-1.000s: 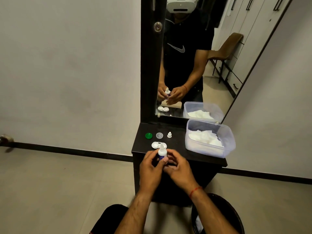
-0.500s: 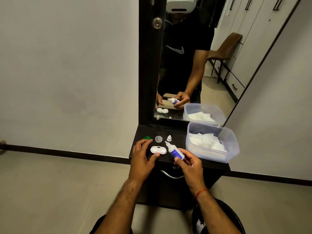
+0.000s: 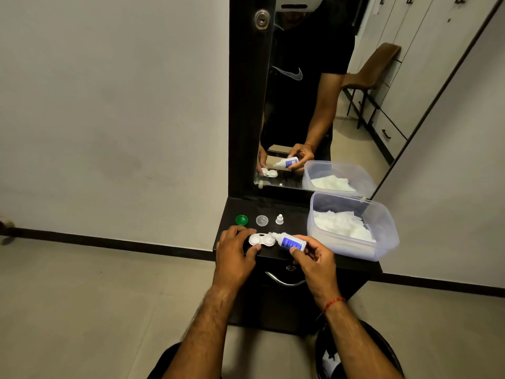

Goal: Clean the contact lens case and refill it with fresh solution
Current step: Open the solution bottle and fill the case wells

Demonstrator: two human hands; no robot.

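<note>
A white two-well contact lens case lies uncapped near the front edge of a dark dresser top. My left hand pinches its left end between fingers and thumb. My right hand grips a small white solution bottle with a blue label, tipped on its side so the nozzle sits over the case's right well. Behind the case lie a green cap, a clear cap and the small white bottle cap.
A clear plastic tub with white tissues stands at the dresser's right. A mirror rises behind, reflecting my hands. A drawer handle sits below the top. A black bin stands on the floor at lower right.
My left hand has left the bottle and taken hold of the case on the dresser. My right hand has tipped the bottle over and brought its nozzle to the right well.
</note>
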